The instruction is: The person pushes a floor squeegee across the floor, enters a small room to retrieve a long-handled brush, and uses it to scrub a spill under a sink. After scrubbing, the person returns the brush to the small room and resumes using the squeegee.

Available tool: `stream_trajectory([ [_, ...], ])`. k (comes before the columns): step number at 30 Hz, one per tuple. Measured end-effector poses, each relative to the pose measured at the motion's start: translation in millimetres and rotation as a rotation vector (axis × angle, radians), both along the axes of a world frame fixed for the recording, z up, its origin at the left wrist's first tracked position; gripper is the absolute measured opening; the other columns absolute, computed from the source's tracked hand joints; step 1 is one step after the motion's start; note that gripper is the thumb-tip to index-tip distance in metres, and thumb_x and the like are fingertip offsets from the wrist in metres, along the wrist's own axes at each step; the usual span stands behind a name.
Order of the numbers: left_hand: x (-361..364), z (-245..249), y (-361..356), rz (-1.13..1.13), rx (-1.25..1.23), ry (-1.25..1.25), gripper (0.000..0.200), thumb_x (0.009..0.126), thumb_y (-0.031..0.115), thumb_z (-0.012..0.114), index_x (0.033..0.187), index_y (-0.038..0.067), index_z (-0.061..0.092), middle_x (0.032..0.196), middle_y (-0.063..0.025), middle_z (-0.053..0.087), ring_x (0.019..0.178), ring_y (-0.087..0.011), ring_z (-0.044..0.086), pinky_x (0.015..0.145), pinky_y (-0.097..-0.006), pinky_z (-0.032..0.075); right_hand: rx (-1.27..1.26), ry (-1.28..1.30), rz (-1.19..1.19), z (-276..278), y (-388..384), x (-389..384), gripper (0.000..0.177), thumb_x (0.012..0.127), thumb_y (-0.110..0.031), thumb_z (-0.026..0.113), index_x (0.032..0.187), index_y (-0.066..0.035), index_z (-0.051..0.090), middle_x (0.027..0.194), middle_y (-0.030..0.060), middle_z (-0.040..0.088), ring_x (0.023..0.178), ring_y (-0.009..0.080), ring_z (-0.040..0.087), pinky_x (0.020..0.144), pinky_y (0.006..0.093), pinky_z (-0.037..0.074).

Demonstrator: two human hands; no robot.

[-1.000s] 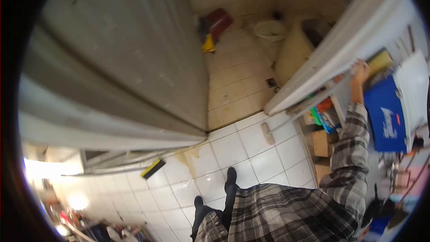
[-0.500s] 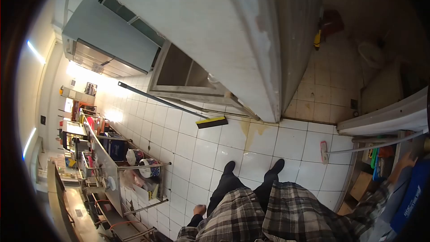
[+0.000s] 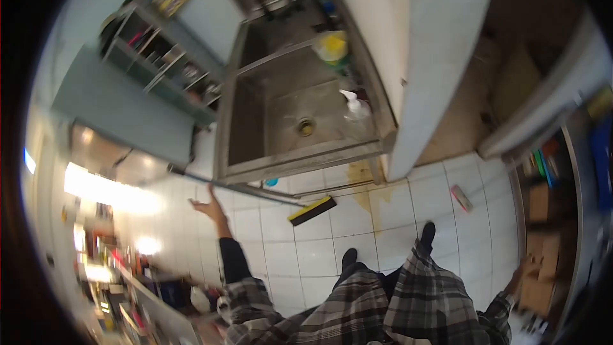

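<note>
My left hand (image 3: pixel 211 209) is raised with fingers spread, just under the dark handle (image 3: pixel 191 176) of a floor brush. That handle leans low along the front of a steel sink (image 3: pixel 300 160), and its yellow and black head (image 3: pixel 311 211) rests on the white tiles. My right hand (image 3: pixel 529 273) hangs beside the shelf with cardboard boxes (image 3: pixel 540 246), fingers apart and holding nothing visible. A pink brush head (image 3: pixel 461 198) lies on the floor to the right, slightly blurred.
A soap pump bottle (image 3: pixel 355 105) and a yellow-green container (image 3: pixel 333 48) stand along the sink's right side. Brownish liquid (image 3: pixel 371 199) stains the tiles by the sink leg. At left, a work table (image 3: pixel 150 297) holds several items; a doorway opens at right.
My view has swung toward the sink, whose basins now show. My left hand has risen from beside my leg toward the brush handle. My right hand has lowered from near the blue item.
</note>
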State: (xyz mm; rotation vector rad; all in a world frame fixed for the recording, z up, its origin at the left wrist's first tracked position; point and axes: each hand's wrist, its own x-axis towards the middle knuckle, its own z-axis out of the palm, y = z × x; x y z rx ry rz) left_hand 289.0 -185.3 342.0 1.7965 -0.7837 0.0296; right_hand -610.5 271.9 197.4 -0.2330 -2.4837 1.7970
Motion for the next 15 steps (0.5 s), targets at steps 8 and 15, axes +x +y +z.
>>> stream_trajectory([
  [8,2.2,33.5,-103.3,-0.183,-0.255,0.329,0.045,0.088,0.041,0.049,0.088,0.002,0.07,0.089,-0.0077,0.069,0.087,-0.0185,0.061,0.084,-0.0318,0.043,0.501,-0.263,-0.078,45.0,237.1,276.0,0.066,0.079,-0.014,0.056,0.134,-0.02,0.021,0.123,0.0235,0.038,0.099,0.0386,0.047,0.06,0.0447,0.052],
  [15,-5.0,44.5,-102.7,-0.031,-0.106,0.268,0.042,0.089,0.034,0.044,0.078,0.003,0.07,0.083,-0.0089,0.069,0.085,-0.0241,0.062,0.083,-0.0352,0.043,-0.074,-0.559,-0.837,-20.8,401.8,509.9,0.057,0.075,-0.023,0.057,0.127,-0.018,0.032,0.127,0.0211,0.039,0.103,0.0452,0.048,0.076,0.0611,0.042],
])
